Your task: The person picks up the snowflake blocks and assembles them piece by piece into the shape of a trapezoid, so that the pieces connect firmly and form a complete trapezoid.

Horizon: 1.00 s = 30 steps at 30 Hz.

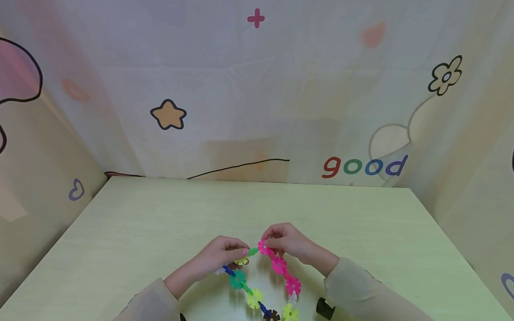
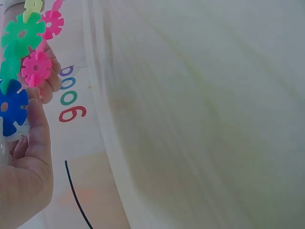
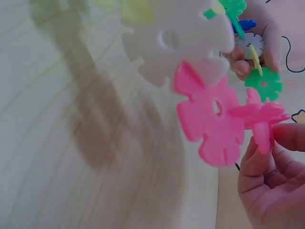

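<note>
A chain of slotted plastic snowflake discs hangs in a loop between the two hands, over the table. In the head view my left hand point(image 1: 222, 256) pinches a yellow disc point(image 1: 241, 261) near one end, where a green disc point(image 1: 252, 252) sticks out. My right hand point(image 1: 289, 243) pinches a pink disc point(image 1: 263, 246) at the other end, close to that green one. Whether these two touch is unclear. Further pink discs point(image 3: 212, 121) and a white disc point(image 3: 176, 40) show large in the right wrist view. A blue disc point(image 2: 13, 108) lies beside the left fingers in the left wrist view.
A pale wooden table point(image 1: 160, 209) spreads beneath the hands. Printed cloth walls point(image 1: 257, 98) stand at its back and sides. A small black object point(image 1: 325, 308) sits by the right sleeve.
</note>
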Tool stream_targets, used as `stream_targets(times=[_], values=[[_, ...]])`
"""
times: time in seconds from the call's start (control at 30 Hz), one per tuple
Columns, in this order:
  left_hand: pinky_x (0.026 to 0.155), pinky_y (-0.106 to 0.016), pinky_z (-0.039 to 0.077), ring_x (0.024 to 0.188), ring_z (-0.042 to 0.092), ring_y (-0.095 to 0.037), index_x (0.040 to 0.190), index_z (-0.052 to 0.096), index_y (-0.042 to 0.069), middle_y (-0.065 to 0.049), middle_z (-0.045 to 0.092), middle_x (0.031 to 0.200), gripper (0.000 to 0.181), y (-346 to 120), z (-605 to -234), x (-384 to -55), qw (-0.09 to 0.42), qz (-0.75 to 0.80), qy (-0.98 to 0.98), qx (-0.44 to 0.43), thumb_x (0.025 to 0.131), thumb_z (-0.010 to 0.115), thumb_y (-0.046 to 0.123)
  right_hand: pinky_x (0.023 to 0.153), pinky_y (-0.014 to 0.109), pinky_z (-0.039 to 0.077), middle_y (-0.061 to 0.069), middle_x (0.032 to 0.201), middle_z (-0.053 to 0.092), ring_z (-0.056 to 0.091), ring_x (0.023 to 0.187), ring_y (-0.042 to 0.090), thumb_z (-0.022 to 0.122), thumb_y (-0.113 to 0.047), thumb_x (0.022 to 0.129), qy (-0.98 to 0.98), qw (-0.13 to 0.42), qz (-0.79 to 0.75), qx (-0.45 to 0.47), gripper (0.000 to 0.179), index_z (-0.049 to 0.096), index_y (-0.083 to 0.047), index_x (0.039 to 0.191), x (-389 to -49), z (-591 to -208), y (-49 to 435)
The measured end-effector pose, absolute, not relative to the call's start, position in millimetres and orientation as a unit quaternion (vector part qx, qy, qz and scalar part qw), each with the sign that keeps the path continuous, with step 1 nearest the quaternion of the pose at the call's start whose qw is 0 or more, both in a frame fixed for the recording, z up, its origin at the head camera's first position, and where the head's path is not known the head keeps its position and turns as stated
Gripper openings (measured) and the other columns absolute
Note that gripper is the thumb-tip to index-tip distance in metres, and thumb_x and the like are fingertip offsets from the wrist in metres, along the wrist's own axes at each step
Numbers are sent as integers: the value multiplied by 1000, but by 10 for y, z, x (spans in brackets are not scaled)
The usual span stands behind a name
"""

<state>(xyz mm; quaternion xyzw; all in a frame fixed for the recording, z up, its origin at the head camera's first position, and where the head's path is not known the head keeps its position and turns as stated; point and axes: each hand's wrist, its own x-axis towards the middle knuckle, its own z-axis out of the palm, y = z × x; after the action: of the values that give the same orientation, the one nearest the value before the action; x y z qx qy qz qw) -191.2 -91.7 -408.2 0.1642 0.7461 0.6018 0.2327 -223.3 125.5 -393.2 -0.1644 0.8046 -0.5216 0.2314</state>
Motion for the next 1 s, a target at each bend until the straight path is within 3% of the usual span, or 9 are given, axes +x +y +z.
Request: stream_targets(times=[0.67, 1.0], values=[[68, -31, 53, 77, 64, -26, 108, 60, -1, -21, 63, 96, 34, -913, -4038, -1887, 234, 593, 753, 160, 87, 55, 27, 53, 24, 44, 0, 66, 60, 49, 54, 11, 58, -10, 84, 789, 256, -522, -199, 17, 62, 4, 93, -2207, -3880, 1268], [66, -32, 53, 76, 65, -27, 107, 61, -1, -18, 65, 90, 33, -908, -4026, -1880, 244, 586, 754, 169, 87, 56, 25, 54, 28, 46, 0, 66, 61, 49, 54, 9, 56, -4, 84, 789, 254, -512, -224, 12, 63, 6, 88, -2200, -3878, 1262]])
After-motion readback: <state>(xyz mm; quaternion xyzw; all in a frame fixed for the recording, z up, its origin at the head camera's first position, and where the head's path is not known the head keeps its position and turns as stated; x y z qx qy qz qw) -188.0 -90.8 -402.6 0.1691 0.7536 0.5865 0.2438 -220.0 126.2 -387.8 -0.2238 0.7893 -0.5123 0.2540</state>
